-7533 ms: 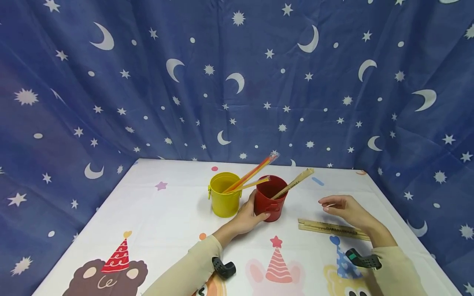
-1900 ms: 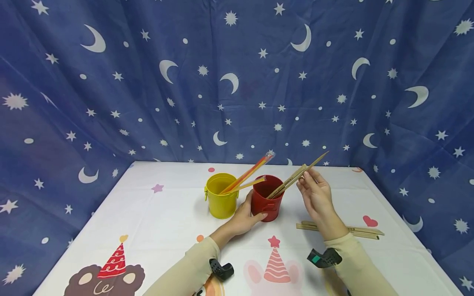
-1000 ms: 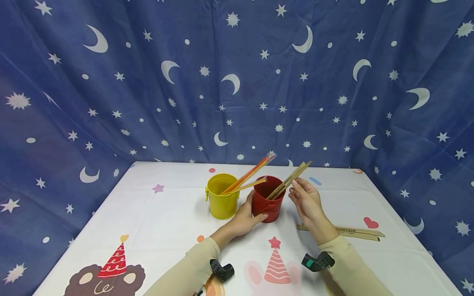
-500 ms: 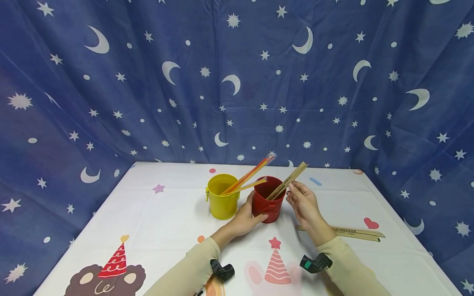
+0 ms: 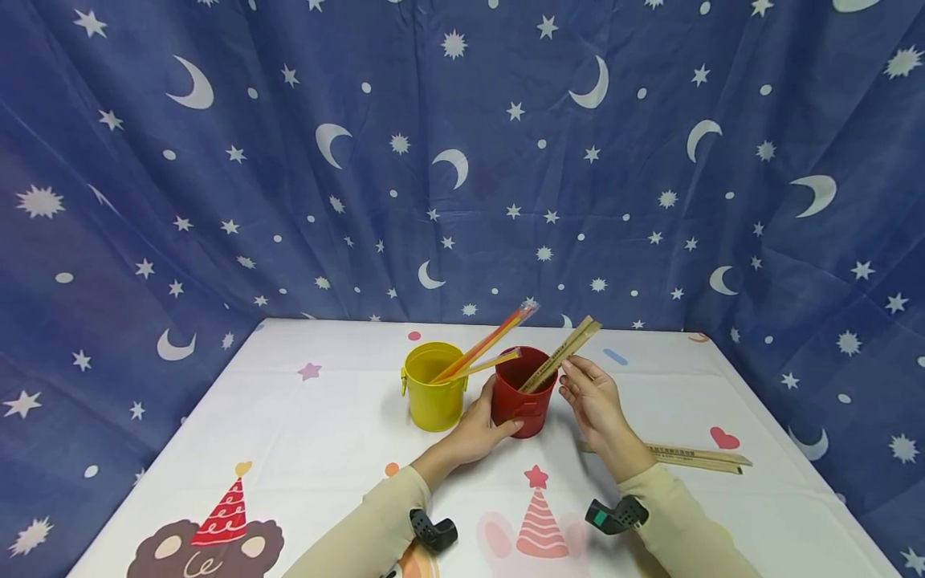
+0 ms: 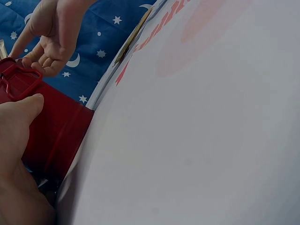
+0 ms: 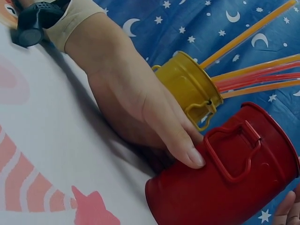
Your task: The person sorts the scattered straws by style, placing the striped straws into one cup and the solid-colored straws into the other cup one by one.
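Observation:
My left hand (image 5: pixel 473 429) grips the side of a small red metal bucket (image 5: pixel 522 413), its thumb near the folded handle. Two packs of chopsticks in printed wrappers (image 5: pixel 564 353) lean out of the bucket toward the right. At the rim, my right hand (image 5: pixel 596 401) pinches the lower edge of one chopstick pack with its fingertips; the left wrist view shows that hand just above the bucket. More wrapped chopsticks (image 5: pixel 697 457) lie on the table, partly hidden behind the right forearm. The right wrist view shows the left hand (image 7: pixel 140 98) holding the red bucket (image 7: pixel 211 192).
A yellow bucket (image 5: pixel 436 409) stands just left of the red one. Orange and red sticks in clear wrapping (image 5: pixel 480 345) lean from it over the red rim. A white printed cloth (image 5: pixel 325 425) covers the table; a blue star-and-moon curtain (image 5: pixel 361 185) hangs behind.
The right hand brought a second chopstick pack from the table into the red bucket and lowered it beside the first. The packs now spread slightly apart. The left hand keeps its hold.

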Demonstrator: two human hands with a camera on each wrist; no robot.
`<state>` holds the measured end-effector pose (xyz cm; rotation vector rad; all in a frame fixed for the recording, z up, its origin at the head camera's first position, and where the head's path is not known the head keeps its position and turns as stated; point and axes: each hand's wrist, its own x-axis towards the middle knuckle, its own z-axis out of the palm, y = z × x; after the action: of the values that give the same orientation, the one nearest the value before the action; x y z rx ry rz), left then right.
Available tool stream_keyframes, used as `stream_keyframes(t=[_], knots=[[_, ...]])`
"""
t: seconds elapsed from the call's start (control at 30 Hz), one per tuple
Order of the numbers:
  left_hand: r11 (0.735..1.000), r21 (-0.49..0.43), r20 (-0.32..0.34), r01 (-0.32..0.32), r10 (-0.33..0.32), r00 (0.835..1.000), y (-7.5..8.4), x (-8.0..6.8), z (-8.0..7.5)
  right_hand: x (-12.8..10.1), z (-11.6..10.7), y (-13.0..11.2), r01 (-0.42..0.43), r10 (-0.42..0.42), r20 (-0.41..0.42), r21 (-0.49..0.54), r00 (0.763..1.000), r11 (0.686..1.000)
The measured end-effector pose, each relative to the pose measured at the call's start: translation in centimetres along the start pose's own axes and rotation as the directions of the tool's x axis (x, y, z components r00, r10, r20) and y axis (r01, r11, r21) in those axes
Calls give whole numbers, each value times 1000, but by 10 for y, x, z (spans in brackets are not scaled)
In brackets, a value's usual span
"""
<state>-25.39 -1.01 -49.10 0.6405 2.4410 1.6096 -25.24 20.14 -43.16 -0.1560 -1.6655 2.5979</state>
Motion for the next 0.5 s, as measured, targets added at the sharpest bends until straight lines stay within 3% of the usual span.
stream_keyframes(t=[0.3, 0.5], knots=[[1000, -14, 11, 12, -12, 1000, 0, -4, 1, -2, -2, -3, 0, 1, -17, 57, 1000, 998], [1000, -15, 6, -6, 6, 1000, 0, -3, -1, -2, -3, -9, -25, 25, -4, 24, 1000, 999]])
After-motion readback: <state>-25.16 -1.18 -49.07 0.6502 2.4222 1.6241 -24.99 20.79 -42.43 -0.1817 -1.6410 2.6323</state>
